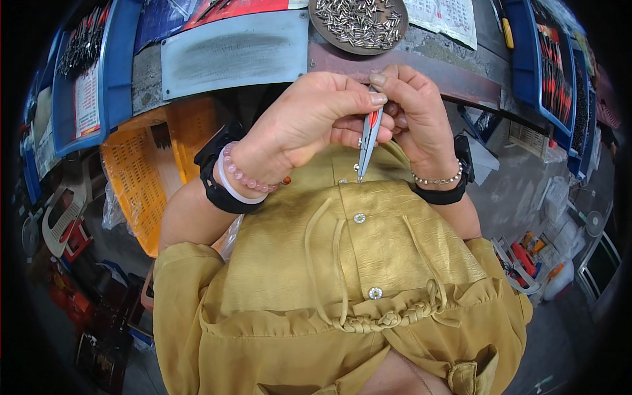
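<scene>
I see a worn grey surface [490, 56] bearing a round dish [355, 49] of metal pieces [359, 23], blue bins [118, 72] at both ends, a yellow crate [135, 178] below left. Before it, the left hand [316, 108] pinches a slim grey-and-red tool [370, 135], long axis near upright, points toward the gold apron [276, 263]. The right hand [418, 99] is narrowed at its top; its hold I cannot tell.
</scene>
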`<act>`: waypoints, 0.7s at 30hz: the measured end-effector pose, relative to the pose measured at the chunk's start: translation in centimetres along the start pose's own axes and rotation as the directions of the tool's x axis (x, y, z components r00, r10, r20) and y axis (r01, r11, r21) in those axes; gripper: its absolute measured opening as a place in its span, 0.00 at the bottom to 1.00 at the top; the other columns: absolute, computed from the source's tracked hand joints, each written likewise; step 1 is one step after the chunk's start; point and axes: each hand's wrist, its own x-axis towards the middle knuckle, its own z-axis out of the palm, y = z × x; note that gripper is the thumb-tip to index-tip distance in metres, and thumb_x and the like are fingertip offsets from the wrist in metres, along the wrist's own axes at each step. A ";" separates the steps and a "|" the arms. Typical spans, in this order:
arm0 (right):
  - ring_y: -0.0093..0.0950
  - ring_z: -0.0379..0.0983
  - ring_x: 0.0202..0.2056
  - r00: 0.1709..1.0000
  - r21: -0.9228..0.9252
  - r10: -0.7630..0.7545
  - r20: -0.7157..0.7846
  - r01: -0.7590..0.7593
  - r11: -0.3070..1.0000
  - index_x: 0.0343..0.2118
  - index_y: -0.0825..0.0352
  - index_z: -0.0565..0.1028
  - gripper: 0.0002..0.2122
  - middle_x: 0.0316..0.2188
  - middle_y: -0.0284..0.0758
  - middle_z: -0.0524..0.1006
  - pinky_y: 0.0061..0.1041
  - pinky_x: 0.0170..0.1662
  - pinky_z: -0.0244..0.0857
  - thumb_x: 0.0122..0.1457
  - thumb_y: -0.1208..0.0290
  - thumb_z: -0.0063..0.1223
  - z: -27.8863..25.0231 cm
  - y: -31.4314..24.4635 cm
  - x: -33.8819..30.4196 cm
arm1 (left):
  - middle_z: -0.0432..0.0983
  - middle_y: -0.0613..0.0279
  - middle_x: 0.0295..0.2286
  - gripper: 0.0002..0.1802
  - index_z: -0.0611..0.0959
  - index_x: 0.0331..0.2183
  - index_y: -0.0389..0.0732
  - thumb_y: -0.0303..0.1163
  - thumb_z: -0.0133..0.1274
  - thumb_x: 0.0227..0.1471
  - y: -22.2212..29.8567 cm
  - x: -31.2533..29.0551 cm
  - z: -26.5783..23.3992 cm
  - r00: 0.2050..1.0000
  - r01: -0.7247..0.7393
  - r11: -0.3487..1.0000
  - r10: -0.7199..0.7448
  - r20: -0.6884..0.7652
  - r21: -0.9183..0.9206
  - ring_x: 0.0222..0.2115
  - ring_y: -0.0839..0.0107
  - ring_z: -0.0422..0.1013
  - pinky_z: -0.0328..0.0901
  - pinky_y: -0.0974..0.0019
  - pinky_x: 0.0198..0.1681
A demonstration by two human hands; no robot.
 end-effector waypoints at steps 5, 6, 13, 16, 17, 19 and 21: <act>0.09 0.53 0.13 1.000 -0.008 -0.004 -0.002 0.004 1.000 0.21 0.64 0.70 0.08 0.14 0.22 0.66 0.12 0.15 0.45 0.53 0.73 0.56 0.2 -0.3 0.1 | 0.79 0.54 0.28 0.10 0.77 0.29 0.35 0.34 0.53 0.54 0.3 0.0 0.0 1.000 -0.016 1.000 0.016 0.015 -0.017 0.29 0.68 0.78 0.74 0.72 0.32; 0.09 0.53 0.13 1.000 -0.002 -0.014 -0.007 0.014 1.000 0.21 0.64 0.70 0.08 0.14 0.22 0.66 0.12 0.15 0.44 0.53 0.73 0.56 0.2 -0.3 0.2 | 0.79 0.53 0.28 0.11 0.77 0.29 0.34 0.34 0.53 0.54 0.3 0.0 0.1 1.000 -0.021 1.000 0.021 0.002 -0.014 0.28 0.68 0.78 0.73 0.71 0.32; 0.09 0.53 0.11 0.999 -0.010 -0.044 -0.032 0.044 0.999 0.22 0.64 0.70 0.08 0.14 0.22 0.67 0.12 0.14 0.43 0.53 0.72 0.58 0.5 -0.5 0.4 | 0.79 0.54 0.29 0.09 0.76 0.28 0.37 0.33 0.53 0.54 0.2 0.0 0.5 0.996 -0.082 0.996 0.082 -0.020 -0.021 0.28 0.68 0.78 0.73 0.73 0.29; 0.10 0.55 0.11 0.999 -0.012 -0.027 -0.025 0.026 1.000 0.22 0.64 0.70 0.08 0.14 0.22 0.67 0.12 0.13 0.43 0.52 0.71 0.58 0.7 -0.8 0.5 | 0.79 0.53 0.29 0.09 0.76 0.28 0.37 0.33 0.53 0.55 0.1 -0.2 0.6 0.994 -0.103 0.994 0.102 -0.040 -0.037 0.27 0.68 0.78 0.73 0.73 0.29; 0.10 0.55 0.11 1.000 0.000 -0.022 -0.021 0.022 1.000 0.21 0.64 0.70 0.08 0.14 0.22 0.67 0.12 0.13 0.43 0.52 0.72 0.58 0.9 -0.9 0.6 | 0.79 0.53 0.29 0.09 0.75 0.29 0.37 0.33 0.54 0.54 0.1 -0.3 0.7 0.993 -0.103 0.994 0.100 -0.066 -0.039 0.27 0.68 0.78 0.72 0.74 0.28; 0.10 0.54 0.11 0.999 -0.002 -0.037 -0.010 0.037 0.999 0.21 0.64 0.69 0.09 0.14 0.22 0.66 0.12 0.13 0.43 0.53 0.73 0.57 1.1 -1.2 0.6 | 0.79 0.53 0.29 0.09 0.75 0.29 0.37 0.32 0.53 0.54 0.1 -0.4 1.1 0.989 -0.130 0.990 0.125 -0.083 -0.054 0.27 0.68 0.77 0.72 0.73 0.29; 0.10 0.54 0.12 0.999 0.012 -0.050 0.011 0.050 0.999 0.20 0.64 0.69 0.09 0.14 0.22 0.66 0.12 0.14 0.44 0.53 0.73 0.57 1.4 -1.6 0.8 | 0.78 0.54 0.30 0.08 0.75 0.30 0.37 0.32 0.53 0.55 0.1 -0.6 1.5 0.985 -0.149 0.986 0.141 -0.103 -0.076 0.27 0.69 0.77 0.72 0.73 0.31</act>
